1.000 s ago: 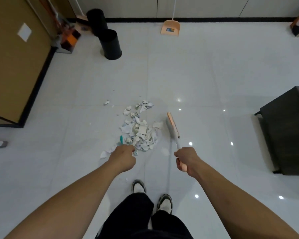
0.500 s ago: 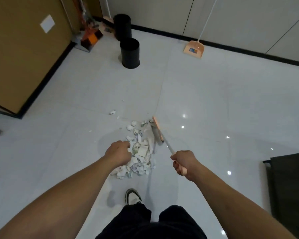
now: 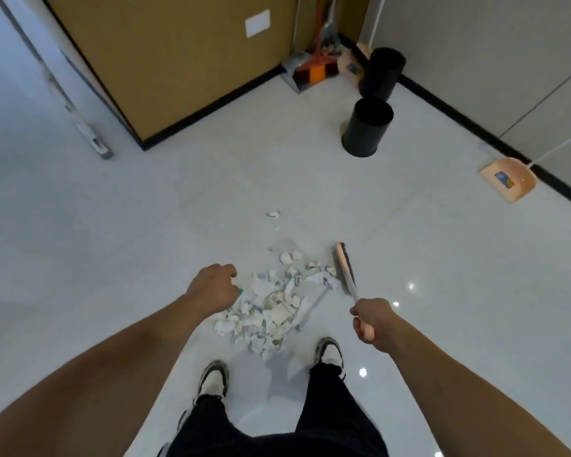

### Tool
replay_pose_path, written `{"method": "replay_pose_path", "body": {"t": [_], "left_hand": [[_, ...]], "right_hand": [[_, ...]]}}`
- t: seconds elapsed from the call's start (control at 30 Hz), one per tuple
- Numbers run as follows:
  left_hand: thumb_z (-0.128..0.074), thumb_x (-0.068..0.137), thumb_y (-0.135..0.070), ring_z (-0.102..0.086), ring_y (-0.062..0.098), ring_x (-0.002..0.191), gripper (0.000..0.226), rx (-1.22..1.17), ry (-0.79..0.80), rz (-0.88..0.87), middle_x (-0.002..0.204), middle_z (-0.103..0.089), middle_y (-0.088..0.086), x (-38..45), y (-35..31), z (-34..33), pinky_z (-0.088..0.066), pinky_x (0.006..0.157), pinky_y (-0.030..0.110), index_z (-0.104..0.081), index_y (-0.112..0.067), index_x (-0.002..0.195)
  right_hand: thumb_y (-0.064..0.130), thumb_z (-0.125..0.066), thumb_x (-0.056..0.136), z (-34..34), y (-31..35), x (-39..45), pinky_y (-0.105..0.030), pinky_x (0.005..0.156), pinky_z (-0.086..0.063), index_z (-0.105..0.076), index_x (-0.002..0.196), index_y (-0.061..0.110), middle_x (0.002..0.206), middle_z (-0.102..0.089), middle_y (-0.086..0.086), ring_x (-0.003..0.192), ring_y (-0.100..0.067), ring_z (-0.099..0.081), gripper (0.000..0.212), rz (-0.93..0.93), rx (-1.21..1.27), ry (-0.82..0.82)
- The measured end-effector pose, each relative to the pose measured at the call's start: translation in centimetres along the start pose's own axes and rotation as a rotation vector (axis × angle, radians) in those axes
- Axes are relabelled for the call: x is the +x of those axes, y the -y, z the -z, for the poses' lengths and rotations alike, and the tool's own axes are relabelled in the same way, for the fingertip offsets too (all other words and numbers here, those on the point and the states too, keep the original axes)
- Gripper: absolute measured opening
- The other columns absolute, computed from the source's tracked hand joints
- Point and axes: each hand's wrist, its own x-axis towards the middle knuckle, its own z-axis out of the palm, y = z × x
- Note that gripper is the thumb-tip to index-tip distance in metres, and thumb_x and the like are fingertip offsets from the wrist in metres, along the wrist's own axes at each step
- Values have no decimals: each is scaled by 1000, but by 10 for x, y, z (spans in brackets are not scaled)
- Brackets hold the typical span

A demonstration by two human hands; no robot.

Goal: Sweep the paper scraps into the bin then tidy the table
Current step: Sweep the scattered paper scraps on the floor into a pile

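Note:
A heap of white paper scraps (image 3: pixel 271 311) lies on a pale dustpan whose grey edge (image 3: pixel 310 308) shows on the right; a shadow falls on the floor below it. My left hand (image 3: pixel 213 288) grips the pan's teal handle (image 3: pixel 240 292). My right hand (image 3: pixel 373 319) grips the handle of a peach hand brush (image 3: pixel 343 268), whose head rests against the right side of the heap. One loose scrap (image 3: pixel 273 214) lies on the floor further out. A black bin (image 3: pixel 368 127) stands ahead to the right, open at the top.
A second black bin (image 3: pixel 381 72) stands behind the first. An orange broom with a grey dustpan (image 3: pixel 314 69) leans in the corner, and a peach long-handled dustpan (image 3: pixel 508 179) stands at the right wall. A brown cabinet (image 3: pixel 178 61) fills the upper left. My shoes (image 3: pixel 213 377) are below the heap.
The view has swung left and the bins now sit upper right. The heap has come closer to my feet and gathered beside my left hand; the brush stays against its right side.

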Motion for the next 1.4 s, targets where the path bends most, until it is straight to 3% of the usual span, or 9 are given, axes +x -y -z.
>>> {"method": "replay_pose_path", "body": {"t": [0.33, 0.5, 0.6, 0.77, 0.9, 1.03, 1.1, 1.17, 1.4], "left_hand": [[-51, 86, -27, -55, 24, 111, 39, -120, -64, 184, 122, -58, 5, -42, -73, -44, -45, 88, 30, -57, -24, 125], [-52, 87, -28, -51, 25, 116, 39, -160, -130, 246, 126, -56, 5, -47, -72, -33, -43, 94, 31, -55, -24, 126], [-52, 88, -29, -50, 25, 119, 40, -182, -144, 270, 130, -54, 6, -43, -71, -27, -43, 96, 33, -54, -24, 128], [-53, 89, -29, -49, 26, 120, 41, -224, -165, 263, 131, -54, 7, -33, -84, -30, -41, 94, 32, -53, -23, 129], [-53, 88, -28, -52, 25, 115, 40, -258, -196, 314, 124, -58, 8, -31, -92, -40, -43, 92, 30, -55, -21, 127], [-54, 88, -27, -54, 24, 109, 39, -340, -256, 467, 122, -60, 6, -21, -100, -42, -43, 84, 28, -56, -20, 126], [-55, 86, -25, -54, 23, 109, 40, -379, -251, 563, 121, -60, 5, -18, -109, -47, -42, 84, 28, -57, -21, 125], [-54, 85, -24, -53, 23, 111, 40, -398, -213, 641, 121, -59, 4, -15, -121, -53, -42, 88, 29, -57, -23, 125], [-54, 86, -26, -49, 24, 119, 41, -497, -189, 757, 128, -56, 4, 9, -165, -54, -41, 95, 32, -55, -25, 127]], "right_hand": [[1, -48, 93, 23, 51, -13, -17, 37, -35, -57, 103, -3, 65, -50, -10, 36, -13, -41, 14, 77, -501, 336], [7, -55, 91, 43, 75, -14, -19, 36, -30, -56, 109, -1, 59, -45, -7, 46, -13, -36, 20, 73, -513, 440], [6, -58, 90, 49, 80, -14, -20, 37, -29, -57, 109, -3, 57, -45, -7, 44, -14, -36, 21, 124, -542, 409], [-2, -56, 90, 47, 93, 1, -17, 37, -33, -60, 93, -1, 60, -47, -8, 34, -13, -39, 5, 218, -516, 265], [-5, -51, 90, 43, 131, 29, -17, 38, -39, -60, 100, -6, 73, -53, -14, 44, -16, -43, 14, 245, -448, 208], [-6, -51, 91, 25, 194, 73, -18, 37, -44, -57, 109, -1, 76, -52, -13, 49, -16, -45, 20, 268, -406, 194], [-9, -51, 91, 10, 221, 93, -18, 36, -44, -56, 100, 2, 76, -49, -13, 53, -17, -43, 15, 238, -406, 218], [-11, -49, 91, -4, 238, 105, -17, 36, -43, -52, 90, 4, 73, -46, -13, 51, -16, -41, 15, 200, -474, 275], [-4, -49, 91, -26, 246, 97, -18, 38, -40, -59, 91, -2, 67, -49, -12, 46, -17, -42, 10, 196, -933, 401]]}}
